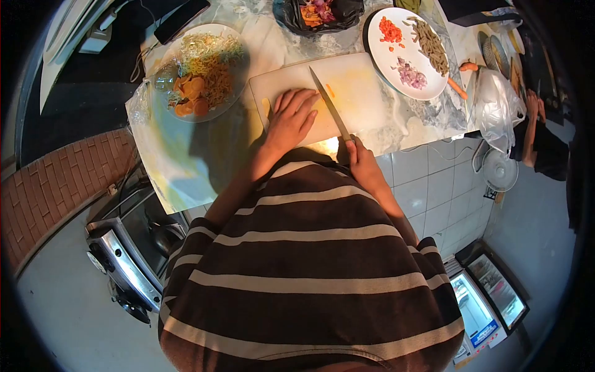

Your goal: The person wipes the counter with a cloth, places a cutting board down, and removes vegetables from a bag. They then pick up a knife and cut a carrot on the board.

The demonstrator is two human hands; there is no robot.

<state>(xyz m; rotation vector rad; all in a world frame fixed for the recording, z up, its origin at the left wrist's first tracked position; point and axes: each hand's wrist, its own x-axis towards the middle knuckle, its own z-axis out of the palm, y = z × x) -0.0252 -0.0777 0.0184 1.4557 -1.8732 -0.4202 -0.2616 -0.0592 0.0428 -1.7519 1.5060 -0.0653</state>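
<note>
A white cutting board (pixel 356 71) lies on the marbled tabletop in front of me. My right hand (pixel 365 167) is closed round the handle of a kitchen knife (pixel 330 102), its blade lying slantwise across the board. To the left of the blade, my left hand (pixel 290 121) rests on the board with fingers bent and close together. Whatever lies beneath those fingertips is too hidden to name. A thin orange strip (pixel 330 91), perhaps carrot, sits just right of the blade. Another orange piece (pixel 266 105) is near the board's left edge.
On the left stands a plate (pixel 238 87) of shredded vegetables and orange slices. A white plate (pixel 403 18) at right holds chopped red, purple and greenish-brown piles. Behind the board is a black bag (pixel 291 22) of scraps. Another person's hand (pixel 534 105) shows far right.
</note>
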